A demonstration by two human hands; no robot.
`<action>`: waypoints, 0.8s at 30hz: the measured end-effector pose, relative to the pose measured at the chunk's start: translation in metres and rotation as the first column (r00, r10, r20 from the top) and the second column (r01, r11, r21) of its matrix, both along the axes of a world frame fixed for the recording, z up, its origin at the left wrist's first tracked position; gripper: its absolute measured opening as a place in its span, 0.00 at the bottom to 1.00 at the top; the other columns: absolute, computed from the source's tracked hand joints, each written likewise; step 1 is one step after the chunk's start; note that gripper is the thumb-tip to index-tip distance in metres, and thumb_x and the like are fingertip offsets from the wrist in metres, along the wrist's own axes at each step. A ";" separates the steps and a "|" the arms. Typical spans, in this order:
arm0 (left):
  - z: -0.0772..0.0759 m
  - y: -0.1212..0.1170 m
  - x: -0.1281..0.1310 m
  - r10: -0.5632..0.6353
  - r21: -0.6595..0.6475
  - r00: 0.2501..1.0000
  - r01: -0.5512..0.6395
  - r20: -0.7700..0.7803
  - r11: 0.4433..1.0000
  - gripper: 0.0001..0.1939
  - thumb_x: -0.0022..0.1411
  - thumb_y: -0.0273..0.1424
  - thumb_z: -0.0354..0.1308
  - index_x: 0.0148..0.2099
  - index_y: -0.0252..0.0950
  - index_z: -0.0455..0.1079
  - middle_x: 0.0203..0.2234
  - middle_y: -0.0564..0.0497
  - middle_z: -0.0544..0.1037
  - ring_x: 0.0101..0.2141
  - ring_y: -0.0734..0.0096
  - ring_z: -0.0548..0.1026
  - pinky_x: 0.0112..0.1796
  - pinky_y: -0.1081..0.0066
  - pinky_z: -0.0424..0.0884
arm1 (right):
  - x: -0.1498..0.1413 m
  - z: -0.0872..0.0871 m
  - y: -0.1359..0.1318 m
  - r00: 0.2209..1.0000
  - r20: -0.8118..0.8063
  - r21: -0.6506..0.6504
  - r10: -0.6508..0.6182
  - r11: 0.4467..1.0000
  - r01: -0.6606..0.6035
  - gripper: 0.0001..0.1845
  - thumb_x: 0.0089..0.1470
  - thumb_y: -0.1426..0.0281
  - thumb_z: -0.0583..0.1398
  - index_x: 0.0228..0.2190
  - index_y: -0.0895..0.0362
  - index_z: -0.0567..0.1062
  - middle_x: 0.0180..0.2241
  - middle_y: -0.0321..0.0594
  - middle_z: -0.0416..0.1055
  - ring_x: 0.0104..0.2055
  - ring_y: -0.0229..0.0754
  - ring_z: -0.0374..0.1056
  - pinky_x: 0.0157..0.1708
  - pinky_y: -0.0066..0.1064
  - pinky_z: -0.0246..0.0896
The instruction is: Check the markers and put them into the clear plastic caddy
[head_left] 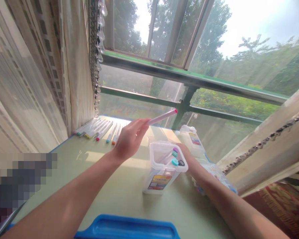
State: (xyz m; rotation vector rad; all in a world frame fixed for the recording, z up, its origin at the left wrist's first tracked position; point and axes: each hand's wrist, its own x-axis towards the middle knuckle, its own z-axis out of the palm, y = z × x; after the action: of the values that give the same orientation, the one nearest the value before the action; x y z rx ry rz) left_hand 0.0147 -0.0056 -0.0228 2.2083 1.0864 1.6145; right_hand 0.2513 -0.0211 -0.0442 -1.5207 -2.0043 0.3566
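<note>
My left hand (129,137) is closed around a white marker (162,117) with a pinkish-red end, raised above the table and pointing up to the right. Just right of it a clear plastic marker box (149,179) stands with its top open. A few markers (174,162) with teal, purple and black ends lean inside it. Behind the box's right side is my right hand (183,151); its fingers are hidden, so its grip does not show. Several markers (103,131) with coloured ends lie in a row at the table's back left.
The pale green table (109,196) has a blue moulded tray (132,229) at its near edge. A white lidded container (191,137) stands at back right, near a clear patterned package (220,177). A window lies behind; a curtain (74,66) hangs left. A pixelated area covers the lower left.
</note>
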 end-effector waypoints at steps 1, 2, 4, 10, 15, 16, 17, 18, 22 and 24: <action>0.002 -0.002 0.000 0.004 -0.009 1.000 -0.003 0.014 1.000 0.16 0.75 0.36 0.51 0.56 0.37 0.75 0.45 0.45 0.83 0.43 0.65 0.80 0.40 0.71 0.75 | 0.001 0.003 0.001 0.998 -0.065 -0.009 -0.015 1.000 0.014 0.24 0.61 0.53 0.53 0.22 0.55 0.73 0.22 0.44 0.76 0.28 0.47 0.72 0.28 0.34 0.65; 0.003 -0.003 0.000 0.003 -0.022 1.000 -0.003 0.026 1.000 0.16 0.75 0.36 0.51 0.56 0.37 0.75 0.45 0.46 0.83 0.42 0.66 0.80 0.40 0.72 0.75 | 0.002 0.006 0.002 0.990 -0.141 -0.019 -0.030 0.999 0.027 0.28 0.64 0.51 0.48 0.27 0.56 0.76 0.23 0.45 0.76 0.27 0.47 0.73 0.28 0.34 0.66; 0.005 -0.006 0.000 -0.011 -0.047 0.999 0.013 0.052 0.999 0.15 0.74 0.37 0.52 0.55 0.38 0.74 0.44 0.47 0.83 0.41 0.67 0.80 0.40 0.72 0.75 | 0.003 0.015 0.002 0.959 -0.280 -0.033 -0.044 0.999 0.036 0.36 0.66 0.48 0.40 0.38 0.58 0.78 0.27 0.45 0.78 0.26 0.45 0.74 0.27 0.34 0.67; 0.008 -0.011 0.003 -0.044 -0.082 0.990 0.056 0.134 0.995 0.12 0.73 0.37 0.54 0.52 0.39 0.73 0.43 0.47 0.82 0.41 0.66 0.81 0.38 0.72 0.76 | -0.005 0.065 0.005 0.621 -0.779 -0.042 0.081 0.983 -0.181 0.36 0.56 0.41 0.59 0.48 0.60 0.76 0.27 0.40 0.79 0.22 0.40 0.71 0.20 0.29 0.60; 0.013 -0.010 0.004 -0.094 -0.084 0.953 0.123 0.290 0.989 0.11 0.70 0.37 0.58 0.49 0.38 0.76 0.41 0.46 0.81 0.39 0.66 0.80 0.35 0.73 0.75 | -0.027 0.106 0.015 0.611 -0.751 0.102 0.251 0.958 -0.268 0.24 0.53 0.50 0.68 0.32 0.60 0.79 0.17 0.34 0.71 0.15 0.33 0.62 0.15 0.27 0.51; 0.014 -0.008 0.004 -0.114 -0.103 0.928 0.160 0.355 0.982 0.11 0.68 0.37 0.60 0.49 0.38 0.75 0.38 0.47 0.80 0.35 0.69 0.79 0.31 0.74 0.74 | -0.031 0.109 0.017 0.607 -0.746 0.130 0.273 0.954 -0.270 0.21 0.53 0.53 0.69 0.30 0.60 0.80 0.16 0.32 0.69 0.14 0.32 0.60 0.14 0.26 0.48; 0.015 -0.007 0.003 -0.136 -0.126 0.890 0.209 0.435 0.970 0.12 0.66 0.36 0.62 0.49 0.38 0.75 0.35 0.49 0.78 0.30 0.72 0.76 0.26 0.76 0.70 | -0.034 0.111 0.017 0.601 -0.746 0.149 0.288 0.951 -0.271 0.18 0.53 0.56 0.70 0.30 0.60 0.80 0.16 0.31 0.68 0.14 0.30 0.58 0.14 0.25 0.46; 0.016 -0.005 0.002 -0.156 -0.148 0.839 0.269 0.521 0.952 0.13 0.64 0.36 0.63 0.49 0.38 0.74 0.32 0.52 0.76 0.25 0.76 0.72 0.22 0.77 0.65 | -0.037 0.111 0.017 0.592 -0.749 0.160 0.297 0.949 -0.273 0.16 0.53 0.58 0.70 0.30 0.60 0.80 0.16 0.30 0.68 0.14 0.30 0.57 0.15 0.25 0.46; 0.021 0.000 -0.003 -0.207 -0.124 0.603 0.460 0.771 0.879 0.13 0.62 0.37 0.65 0.45 0.35 0.73 0.23 0.58 0.67 0.18 0.82 0.59 0.17 0.79 0.55 | -0.039 0.102 0.014 0.568 -0.761 0.179 0.312 0.943 -0.279 0.14 0.54 0.60 0.71 0.34 0.59 0.83 0.19 0.33 0.72 0.18 0.31 0.64 0.18 0.25 0.53; 0.024 0.001 -0.004 -0.196 -0.109 0.515 0.503 0.835 0.858 0.12 0.61 0.37 0.66 0.43 0.34 0.74 0.21 0.59 0.64 0.19 0.82 0.59 0.18 0.79 0.55 | -0.037 0.097 0.013 0.575 -0.759 0.146 0.305 0.941 -0.306 0.15 0.53 0.60 0.72 0.36 0.59 0.84 0.22 0.37 0.76 0.21 0.34 0.69 0.20 0.26 0.59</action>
State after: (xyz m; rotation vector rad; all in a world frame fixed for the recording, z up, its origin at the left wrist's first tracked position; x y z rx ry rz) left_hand 0.0107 -0.0050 0.0017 1.0955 0.5096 1.7432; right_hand 0.2141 -0.0084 0.0528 -0.7549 -1.5091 0.9777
